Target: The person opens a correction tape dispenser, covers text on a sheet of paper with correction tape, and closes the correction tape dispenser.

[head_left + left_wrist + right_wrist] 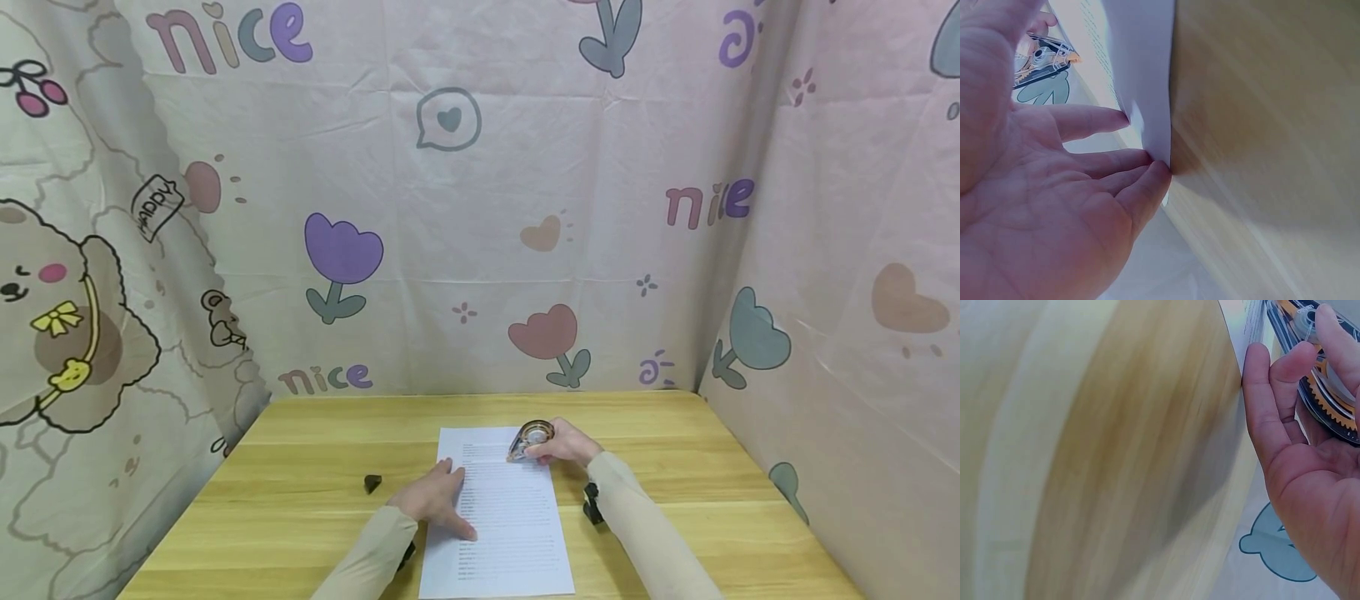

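Note:
A printed sheet of paper (517,533) lies on the wooden table. My left hand (435,498) rests on its left side with fingers spread; in the left wrist view, the fingertips of the left hand (1072,181) press on the sheet near its edge. At the upper right of the page, my right hand (568,443) grips a clear correction tape (534,433), its tip at the printed lines. In the right wrist view, the thumb and fingers of the right hand (1310,444) hold the correction tape (1325,394), whose orange toothed wheel shows through the case.
A small dark cap-like piece (372,482) lies on the table (300,517), left of the sheet. Behind and beside the table hangs a patterned curtain (450,217). Dark wrist bands (592,503) sit over the beige sleeves.

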A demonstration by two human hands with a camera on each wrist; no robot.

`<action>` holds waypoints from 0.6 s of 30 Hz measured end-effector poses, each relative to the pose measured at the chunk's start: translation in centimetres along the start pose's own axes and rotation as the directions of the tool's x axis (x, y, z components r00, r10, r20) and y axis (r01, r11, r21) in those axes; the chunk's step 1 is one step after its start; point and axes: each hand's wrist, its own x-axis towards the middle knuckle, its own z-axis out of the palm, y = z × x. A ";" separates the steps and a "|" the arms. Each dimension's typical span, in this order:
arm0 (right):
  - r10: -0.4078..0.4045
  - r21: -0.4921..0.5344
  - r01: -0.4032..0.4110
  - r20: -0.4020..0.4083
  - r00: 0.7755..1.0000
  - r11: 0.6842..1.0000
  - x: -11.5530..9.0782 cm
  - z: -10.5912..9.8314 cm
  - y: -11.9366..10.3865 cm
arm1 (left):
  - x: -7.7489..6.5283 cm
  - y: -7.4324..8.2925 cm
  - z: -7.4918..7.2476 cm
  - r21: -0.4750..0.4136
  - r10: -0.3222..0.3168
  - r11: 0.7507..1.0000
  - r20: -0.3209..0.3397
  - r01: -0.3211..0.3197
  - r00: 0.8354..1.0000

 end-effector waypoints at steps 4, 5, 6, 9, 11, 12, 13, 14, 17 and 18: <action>-0.003 0.002 0.003 0.008 1.000 1.000 0.0 -0.1 0.2 | 0.0 0.0 -0.1 0.001 -0.002 1.000 0.007 0.002 1.000; -0.006 0.007 0.006 0.014 1.000 1.000 0.0 -0.2 0.2 | 0.0 0.0 -0.1 0.000 -0.001 1.000 0.005 0.001 1.000; -0.011 0.010 0.011 0.019 1.000 1.000 0.0 -0.2 0.3 | 0.0 0.0 -0.1 0.000 0.002 1.000 0.004 -0.002 1.000; -0.023 0.013 0.023 0.028 0.999 1.000 0.0 -0.3 0.4 | -0.1 0.0 -0.1 -0.004 0.006 1.000 -0.001 -0.006 1.000; -0.023 0.018 0.022 0.029 0.999 1.000 0.1 -0.3 0.5 | -0.1 0.0 -0.1 -0.006 0.006 1.000 -0.002 -0.006 1.000; -0.021 0.019 0.021 0.027 0.999 1.000 0.1 -0.4 0.5 | -0.1 0.0 -0.1 -0.007 0.005 1.000 -0.002 -0.005 1.000; -0.022 0.016 0.022 0.024 0.999 1.000 0.1 -0.4 0.5 | -0.1 0.0 -0.1 -0.008 0.004 1.000 -0.001 -0.004 1.000; -0.018 0.017 0.017 0.022 1.000 1.000 0.1 -0.4 0.5 | -0.1 0.0 -0.1 -0.008 0.003 1.000 0.000 -0.003 1.000; -0.007 0.022 0.006 0.021 1.000 1.000 0.0 -0.5 0.4 | -0.1 0.0 -0.1 -0.005 0.003 1.000 -0.001 -0.003 1.000; -0.007 0.016 0.007 0.018 1.000 1.000 -0.1 -0.5 0.4 | 0.0 0.0 -0.1 -0.004 0.003 1.000 -0.002 -0.003 1.000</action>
